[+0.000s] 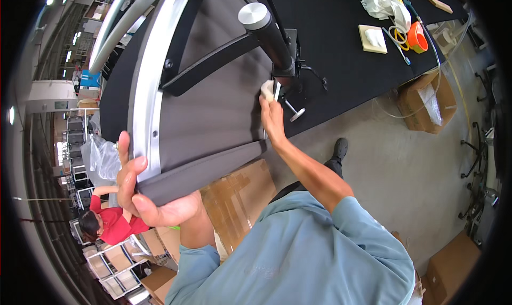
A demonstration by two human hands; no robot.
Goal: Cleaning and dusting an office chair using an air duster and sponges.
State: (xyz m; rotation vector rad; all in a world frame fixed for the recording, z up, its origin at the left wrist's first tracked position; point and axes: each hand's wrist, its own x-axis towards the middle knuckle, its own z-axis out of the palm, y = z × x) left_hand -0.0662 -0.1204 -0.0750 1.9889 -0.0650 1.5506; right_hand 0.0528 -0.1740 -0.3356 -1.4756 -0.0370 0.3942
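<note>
Blue shirt [304, 251] nearest; left hand [173, 209], grip loosely round the edge of an upturned grey chair [208, 118] on the black surface [333, 43]; right hand [274, 125], nearer the post [273, 43], grip pinching white cloth [268, 89].

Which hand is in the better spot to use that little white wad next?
Probably the right hand: its fingers already pinch the white wad, close to the black post. The left hand is farther off, at the other end of the grey padded edge.
</note>
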